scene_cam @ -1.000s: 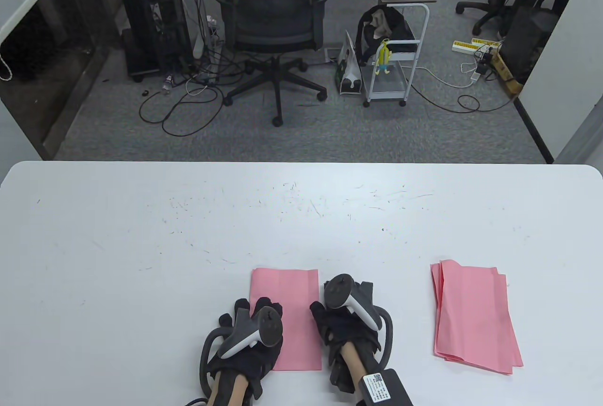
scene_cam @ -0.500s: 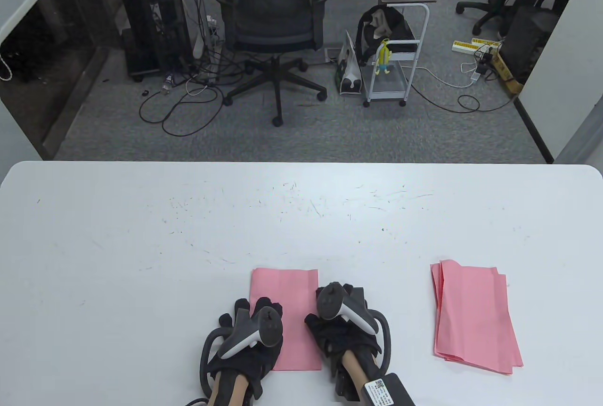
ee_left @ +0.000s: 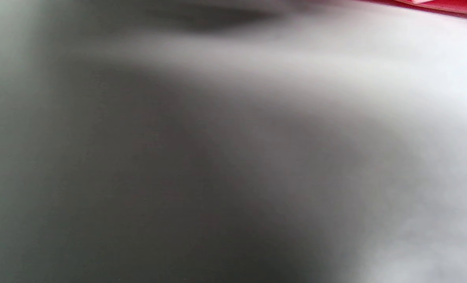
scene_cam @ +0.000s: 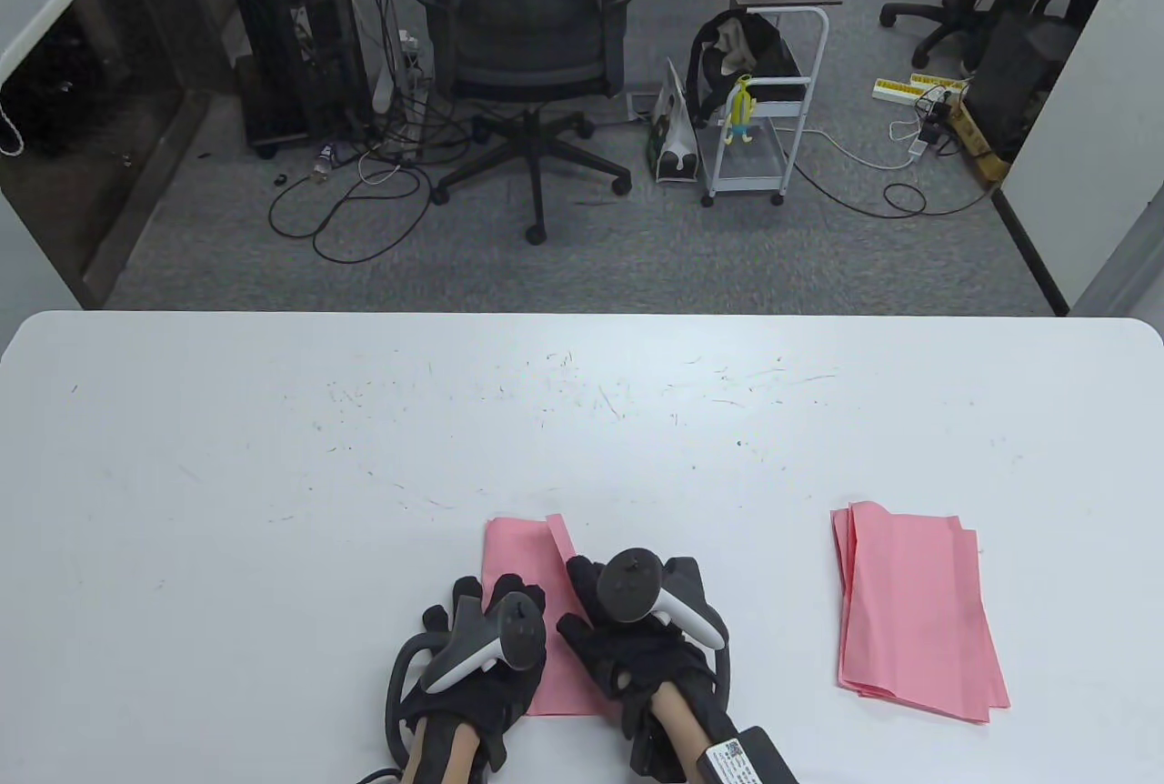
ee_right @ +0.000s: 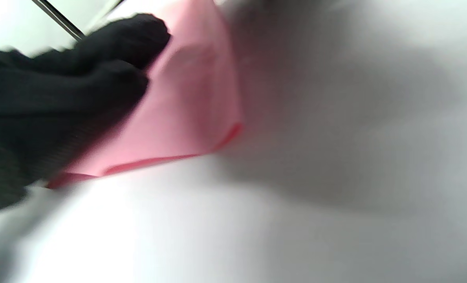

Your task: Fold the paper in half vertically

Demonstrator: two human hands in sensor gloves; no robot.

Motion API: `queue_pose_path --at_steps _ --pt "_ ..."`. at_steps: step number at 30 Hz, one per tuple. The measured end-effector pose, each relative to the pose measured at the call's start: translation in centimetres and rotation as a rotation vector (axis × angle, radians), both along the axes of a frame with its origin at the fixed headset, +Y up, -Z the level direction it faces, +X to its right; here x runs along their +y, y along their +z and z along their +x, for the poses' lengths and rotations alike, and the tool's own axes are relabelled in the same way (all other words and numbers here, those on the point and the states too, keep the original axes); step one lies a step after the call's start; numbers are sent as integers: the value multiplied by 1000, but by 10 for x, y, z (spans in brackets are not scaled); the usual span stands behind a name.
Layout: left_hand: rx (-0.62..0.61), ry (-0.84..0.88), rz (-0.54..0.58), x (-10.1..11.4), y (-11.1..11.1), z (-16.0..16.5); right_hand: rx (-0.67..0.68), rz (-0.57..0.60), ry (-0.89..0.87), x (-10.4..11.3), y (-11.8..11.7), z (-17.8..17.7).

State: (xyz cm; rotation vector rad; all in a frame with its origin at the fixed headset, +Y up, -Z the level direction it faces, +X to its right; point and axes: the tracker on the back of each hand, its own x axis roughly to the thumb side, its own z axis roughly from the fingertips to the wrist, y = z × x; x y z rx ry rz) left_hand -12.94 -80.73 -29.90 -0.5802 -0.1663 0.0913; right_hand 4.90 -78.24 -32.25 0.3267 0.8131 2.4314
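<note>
A pink paper sheet [scene_cam: 518,552] lies on the white table [scene_cam: 364,457] near the front edge. My left hand [scene_cam: 486,634] rests flat on its left part and presses it down. My right hand [scene_cam: 627,616] grips the sheet's right edge and has lifted it, so the flap [scene_cam: 561,537] curls up and over toward the left. In the right wrist view my black gloved fingers [ee_right: 99,67] hold the pink paper [ee_right: 186,118] above the table. The left wrist view shows only blurred table and a strip of pink paper [ee_left: 445,4] at the top right.
A stack of pink sheets [scene_cam: 918,611] lies on the table to the right of my hands. Beyond the far table edge stand an office chair [scene_cam: 532,38] and a white cart [scene_cam: 764,111] on the floor.
My right hand has moved left from beside the sheet onto its right edge and lifted that edge, which now curls over toward the left. My left hand has not moved.
</note>
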Motion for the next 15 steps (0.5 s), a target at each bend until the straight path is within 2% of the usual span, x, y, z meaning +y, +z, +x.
queue_pose_path --at_steps 4,8,15 --pt "0 0 0 0 0 0 -61 -23 -112 4 0 5" --pt "0 0 0 0 0 0 -192 -103 -201 1 -1 11" --pt "-1 -6 -2 0 0 0 -323 -107 -112 -7 -5 20"
